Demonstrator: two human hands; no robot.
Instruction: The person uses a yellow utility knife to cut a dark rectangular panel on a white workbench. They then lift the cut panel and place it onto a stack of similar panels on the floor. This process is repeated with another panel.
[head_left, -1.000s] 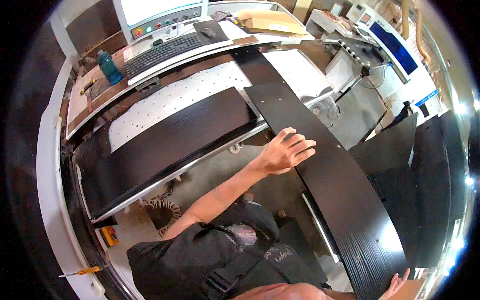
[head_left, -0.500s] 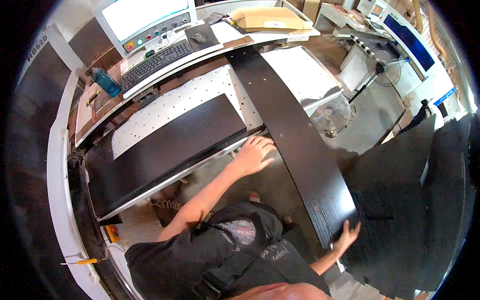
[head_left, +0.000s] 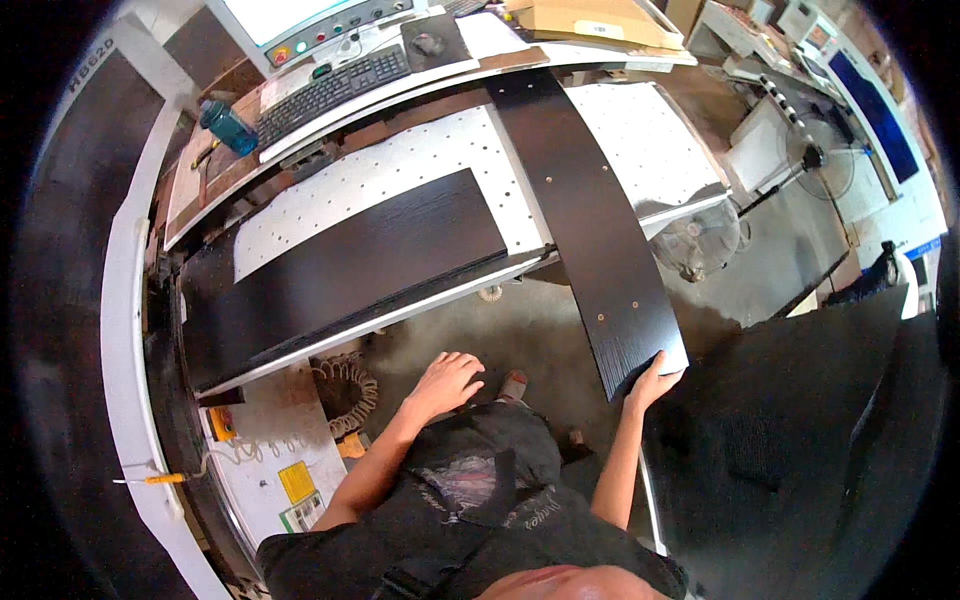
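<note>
A long dark brown wooden panel (head_left: 590, 200) with small drilled holes lies across a white perforated table (head_left: 400, 160), its near end jutting past the table edge towards me. My right hand (head_left: 652, 384) grips that near end at its right corner, the thumb on top and the other fingers hidden underneath. In front of my body hovers my left hand (head_left: 447, 384), fingers loosely bent and thumb apart, holding nothing. To its upper left, a stack of shorter dark panels (head_left: 350, 270) rests along the table's front edge.
Beyond the table is a ledge with a keyboard (head_left: 335, 95), a mouse (head_left: 428, 44), a blue bottle (head_left: 228, 127) and a cardboard box (head_left: 600, 18). Fans (head_left: 695, 240) stand on the right. Large dark sheets (head_left: 770, 430) fill the lower right. A coiled hose (head_left: 350, 395) hangs below the table.
The long panel has slid away from me, farther over the table, with my right hand at its near end. My left hand has come off the table's front edge, back towards my body.
</note>
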